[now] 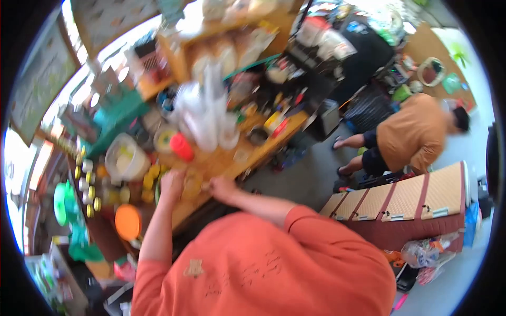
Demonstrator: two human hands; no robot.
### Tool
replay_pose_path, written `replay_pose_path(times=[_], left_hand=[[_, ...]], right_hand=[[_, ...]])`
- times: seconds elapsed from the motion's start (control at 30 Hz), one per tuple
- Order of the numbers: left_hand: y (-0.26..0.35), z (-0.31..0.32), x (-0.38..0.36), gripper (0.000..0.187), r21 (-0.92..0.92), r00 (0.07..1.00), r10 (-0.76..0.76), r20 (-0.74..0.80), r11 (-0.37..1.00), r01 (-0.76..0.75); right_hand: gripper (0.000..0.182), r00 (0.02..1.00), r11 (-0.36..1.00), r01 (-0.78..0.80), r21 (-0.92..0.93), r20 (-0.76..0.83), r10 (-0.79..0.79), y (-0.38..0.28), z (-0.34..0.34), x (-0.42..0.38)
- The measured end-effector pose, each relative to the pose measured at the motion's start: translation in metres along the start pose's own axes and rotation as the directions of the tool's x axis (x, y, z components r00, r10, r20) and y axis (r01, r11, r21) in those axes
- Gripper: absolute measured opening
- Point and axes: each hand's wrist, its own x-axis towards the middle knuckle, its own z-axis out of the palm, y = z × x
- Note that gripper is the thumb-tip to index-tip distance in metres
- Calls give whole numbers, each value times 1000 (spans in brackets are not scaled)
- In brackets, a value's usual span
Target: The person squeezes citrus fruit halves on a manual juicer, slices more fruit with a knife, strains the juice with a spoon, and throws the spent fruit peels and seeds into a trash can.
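Observation:
My left hand is over the wooden counter, its fingers curled in at its near left part. To its right, near the counter's front edge, my right hand has its fingers drawn together. What either hand holds is too small and blurred to name. Between them a round, pale yellowish thing lies on the wood. Just beyond my left hand stands a red container. Several small yellow things sit left of that hand, beside a white tub. White plastic bags are behind the red container.
An orange round lid is at the counter's left end, near small jars. A person in an orange-brown top bends at the right, behind a drawer unit. Shelves rise behind the counter.

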Motion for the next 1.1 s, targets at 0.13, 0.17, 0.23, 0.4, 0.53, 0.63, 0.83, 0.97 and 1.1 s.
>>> replay_pose_path(times=[0.13, 0.17, 0.23, 0.4, 0.53, 0.63, 0.83, 0.97, 1.1], left_hand=[[1, 2, 0, 17, -45, 999, 41, -9, 998, -41], [-2, 1, -1, 16, -41, 999, 54, 7, 998, -54], [-7, 0, 0, 14, -61, 1000, 20, -1, 998, -20], [1, -1, 5, 14, -75, 1000, 7, -17, 997, -8], [5, -12, 5, 17, -73, 996, 22, 83, 997, -16], [3, -9, 6, 15, -76, 1000, 9, 15, 997, -8], [3, -7, 2, 13, -99, 1000, -4, 29, 995, 7], [-7, 1, 1, 15, -150, 997, -75, -17, 986, 71], [-1, -2, -5, 16, -173, 991, -94, 95, 979, 110]], right_hand=[[21, 1000, 996, 1, -88, 26, 1, 9, 11, 5], [20, 1000, 996, 16, -90, 28, -13, 8, 9, 5], [18, 1000, 999, 3, -41, 29, -2, 8, 9, 5], [18, 997, 999, -30, -15, 69, 31, 4, 5, 4], [19, 996, 999, -37, -8, 81, 38, 3, 3, 5], [20, 996, 1000, -22, -15, 85, 23, 2, 1, 5], [22, 994, 998, -3, -60, 106, 9, 1, -1, 9], [23, 994, 998, 23, -64, 104, -16, 4, 2, 10], [23, 992, 996, 41, -83, 125, -30, 2, -2, 12]])
